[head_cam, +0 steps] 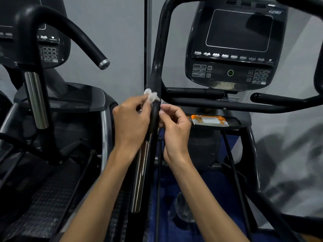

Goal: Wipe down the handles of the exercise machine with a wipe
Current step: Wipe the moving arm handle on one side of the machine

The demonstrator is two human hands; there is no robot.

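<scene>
A small black tray [234,121] sits under the console of the exercise machine, just right of the upright bar. An orange-and-white packet [208,120] lies flat on it, reaching across most of its width. Lower down, a blue floor [176,179] shows between the dark frame bars.

Grey wall [122,41] behind a second exercise machine [52,95]; dark blue floor [201,180] below, in dim light.

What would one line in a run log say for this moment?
step: wiping handle | left hand: pinches wipe against black upright handle | right hand: fingers curled beside handle, grip unclear | wipe packet: on console tray
</scene>
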